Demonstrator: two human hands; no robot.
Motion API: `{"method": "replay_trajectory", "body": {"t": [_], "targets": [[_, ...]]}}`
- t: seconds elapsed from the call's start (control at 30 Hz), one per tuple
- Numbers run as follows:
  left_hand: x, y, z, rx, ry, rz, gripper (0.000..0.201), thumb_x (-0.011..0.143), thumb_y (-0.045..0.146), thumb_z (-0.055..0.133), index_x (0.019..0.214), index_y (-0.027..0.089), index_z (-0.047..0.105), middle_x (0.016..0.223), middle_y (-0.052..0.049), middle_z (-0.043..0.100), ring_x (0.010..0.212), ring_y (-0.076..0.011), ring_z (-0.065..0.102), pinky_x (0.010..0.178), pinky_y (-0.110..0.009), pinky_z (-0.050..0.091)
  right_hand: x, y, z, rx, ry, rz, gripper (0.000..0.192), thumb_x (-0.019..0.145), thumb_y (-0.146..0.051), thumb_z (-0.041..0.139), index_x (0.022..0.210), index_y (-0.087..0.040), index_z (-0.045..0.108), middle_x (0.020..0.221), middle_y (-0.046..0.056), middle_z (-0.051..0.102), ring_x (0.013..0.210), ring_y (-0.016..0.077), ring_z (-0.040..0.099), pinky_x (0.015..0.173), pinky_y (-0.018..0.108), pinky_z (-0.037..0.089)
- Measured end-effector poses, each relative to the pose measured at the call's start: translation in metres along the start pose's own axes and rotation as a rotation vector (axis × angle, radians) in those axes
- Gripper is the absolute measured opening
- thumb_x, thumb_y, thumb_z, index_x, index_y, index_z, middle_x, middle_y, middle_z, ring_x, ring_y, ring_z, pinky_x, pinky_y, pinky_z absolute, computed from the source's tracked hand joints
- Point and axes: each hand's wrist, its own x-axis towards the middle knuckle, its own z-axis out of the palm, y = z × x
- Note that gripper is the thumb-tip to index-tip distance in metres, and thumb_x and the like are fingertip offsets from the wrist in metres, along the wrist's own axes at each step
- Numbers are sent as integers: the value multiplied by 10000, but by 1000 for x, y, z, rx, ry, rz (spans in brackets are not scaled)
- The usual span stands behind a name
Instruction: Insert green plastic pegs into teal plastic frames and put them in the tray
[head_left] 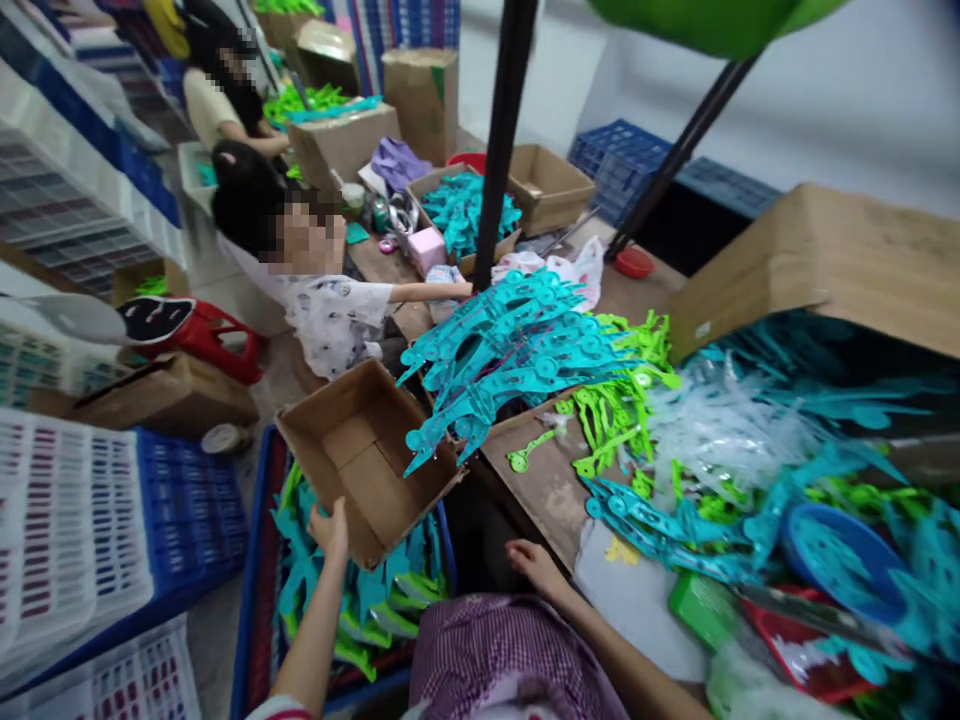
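Observation:
My left hand [330, 530] grips the near left edge of an open cardboard box [367, 455], which is tilted and bare inside. The box is over a blue-rimmed crate [255, 560] holding turquoise and green plastic parts [390, 580]. My right hand [534, 567] is apart from the box, by the table's front edge, with its fingers loosely bent and nothing visible in them. Beyond the box, a heap of long turquoise plastic pieces [517, 350] lies on the table [536, 480] and overhangs its edge. Bright green pieces [607, 430] lie beside that heap.
A co-worker [330, 310] sits across to the left, one arm reaching toward the table; another person [217, 100] sits farther back. Crates [187, 510] stand at left. On the right are a large carton [810, 270], clear plastic bags [727, 420] and a blue basin [847, 560]. A dark post [502, 130] rises from the table.

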Motion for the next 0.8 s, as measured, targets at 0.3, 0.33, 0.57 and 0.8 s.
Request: {"method": "replay_trajectory", "body": {"t": [0.3, 0.33, 0.57, 0.8], "targets": [[-42, 45, 19, 63, 179, -39, 691, 803, 365, 601, 1375, 114, 305, 1471, -261, 267, 1425, -388, 234, 1152, -499, 224, -83, 68, -51, 73, 167, 101, 513, 667, -561, 528, 946, -174, 717, 922, 110, 740, 860, 279, 689, 827, 401, 522], [-48, 53, 20, 63, 199, -31, 700, 799, 365, 609, 1376, 124, 293, 1487, -259, 234, 1424, -396, 224, 1148, -519, 210, -88, 74, -54, 86, 183, 96, 544, 659, -588, 517, 951, -174, 715, 946, 121, 740, 896, 293, 690, 845, 409, 522], [-118, 119, 21, 48, 195, 219, 656, 823, 310, 591, 1398, 146, 320, 1412, -230, 332, 1333, -408, 317, 1035, -578, 273, -145, 125, -68, 41, 223, 30, 489, 707, -641, 462, 898, -277, 726, 1009, 104, 738, 1030, 327, 675, 960, 445, 494], [-193, 200, 16, 2, 253, 602, 676, 766, 216, 623, 1386, 131, 367, 1351, -192, 363, 1319, -339, 354, 1089, -496, 273, -197, 159, -76, 76, 241, 27, 359, 799, -476, 475, 865, -244, 740, 975, 98, 742, 1012, 306, 679, 929, 407, 509]]}}
